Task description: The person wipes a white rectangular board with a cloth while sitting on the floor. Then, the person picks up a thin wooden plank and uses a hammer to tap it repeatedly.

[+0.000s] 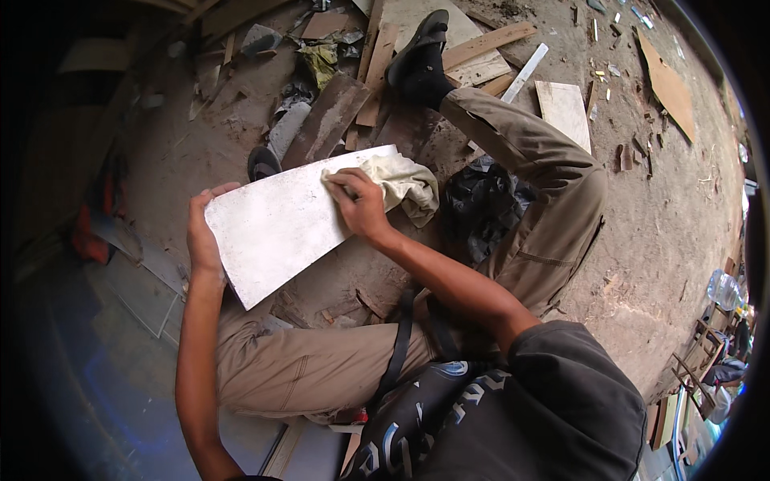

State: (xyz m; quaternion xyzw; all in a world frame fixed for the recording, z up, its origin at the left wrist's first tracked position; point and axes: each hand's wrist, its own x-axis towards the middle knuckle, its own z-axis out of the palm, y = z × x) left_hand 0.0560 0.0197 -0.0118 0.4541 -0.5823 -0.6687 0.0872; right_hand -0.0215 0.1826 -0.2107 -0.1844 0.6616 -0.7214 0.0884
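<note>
Presumably stiff and light, the white board suits holding by its edges; left grip clasps one end, right grip clutches a soft, pliable cloth.

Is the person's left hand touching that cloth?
Apart. The head view shows a bare stretch of white board between the left hand, at its left edge, and the cloth in the right hand.

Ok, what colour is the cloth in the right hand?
The cloth is pale, yellowish cream, clearest in the head view.
</note>
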